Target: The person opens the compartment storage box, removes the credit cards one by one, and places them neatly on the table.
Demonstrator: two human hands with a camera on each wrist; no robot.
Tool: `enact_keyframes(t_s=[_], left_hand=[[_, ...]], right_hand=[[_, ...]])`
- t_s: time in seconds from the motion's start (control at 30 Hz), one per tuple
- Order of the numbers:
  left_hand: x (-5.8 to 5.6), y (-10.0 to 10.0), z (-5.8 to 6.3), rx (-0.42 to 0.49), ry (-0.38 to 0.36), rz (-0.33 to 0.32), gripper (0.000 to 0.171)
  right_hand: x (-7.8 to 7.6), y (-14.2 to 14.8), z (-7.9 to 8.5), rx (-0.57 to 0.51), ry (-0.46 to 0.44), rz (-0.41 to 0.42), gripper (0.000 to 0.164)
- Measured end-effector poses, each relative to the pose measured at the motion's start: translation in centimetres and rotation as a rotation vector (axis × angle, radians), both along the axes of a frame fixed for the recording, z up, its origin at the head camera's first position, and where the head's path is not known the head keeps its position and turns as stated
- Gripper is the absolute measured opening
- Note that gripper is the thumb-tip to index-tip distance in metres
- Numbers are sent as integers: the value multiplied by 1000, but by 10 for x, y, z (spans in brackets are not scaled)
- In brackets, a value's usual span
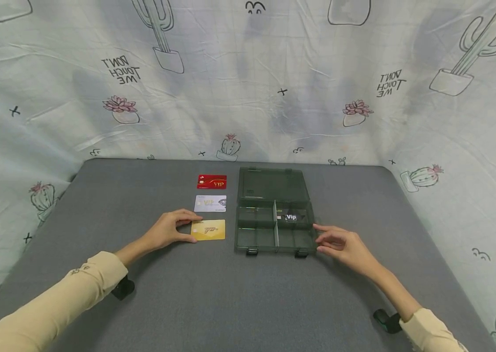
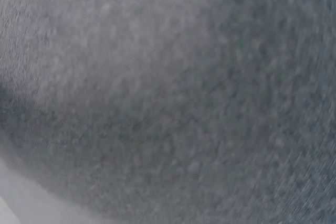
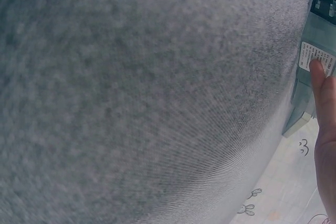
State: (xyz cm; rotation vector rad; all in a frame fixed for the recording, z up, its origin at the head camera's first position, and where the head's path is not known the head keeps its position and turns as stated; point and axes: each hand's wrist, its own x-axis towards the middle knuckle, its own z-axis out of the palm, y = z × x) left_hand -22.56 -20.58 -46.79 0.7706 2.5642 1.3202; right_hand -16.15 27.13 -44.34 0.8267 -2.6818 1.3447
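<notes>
My left hand (image 1: pixel 166 230) pinches the left end of a yellow card (image 1: pixel 214 235), thumb at its near corner and a finger at its far corner. To the right of that card lies a dark green see-through plastic box (image 1: pixel 254 237), its lid folded back onto the table. Inside it, a black "Vip" card (image 1: pixel 304 216) lies in the far right compartment. My right hand (image 1: pixel 347 249) rests against the box's right side with loosely extended fingers. In the right wrist view a fingertip overlaps a white label (image 3: pixel 307 53) on the box's side.
Beyond the yellow card lie a white VIP card (image 1: pixel 204 204) and a red VIP card (image 1: pixel 208 185), in one column. The grey table (image 1: pixel 213 303) ends at a cactus-print cloth (image 1: pixel 248 112) behind and at both sides. The left wrist view shows only blurred grey cloth.
</notes>
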Motion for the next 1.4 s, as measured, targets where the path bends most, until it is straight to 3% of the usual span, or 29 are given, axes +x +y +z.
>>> enact_keyframes(t_s=[0.37,0.8,1.1,1.23,1.4], left_hand=[[-2,-2,2,34,-25,-9,54],[-3,-4,1,76,-175,47,58],[-3,-4,5,8,-124,55,53],[-3,-3,7,57,-150,91,51],[2,5,12,216,-208,152,47]], right_hand=[[0,0,1,-13,-24,0,19],[1,0,3,-14,-36,4,17],[1,-1,3,-19,-20,10,17],[1,-1,3,-22,-28,10,16],[0,0,2,-30,-31,9,16]])
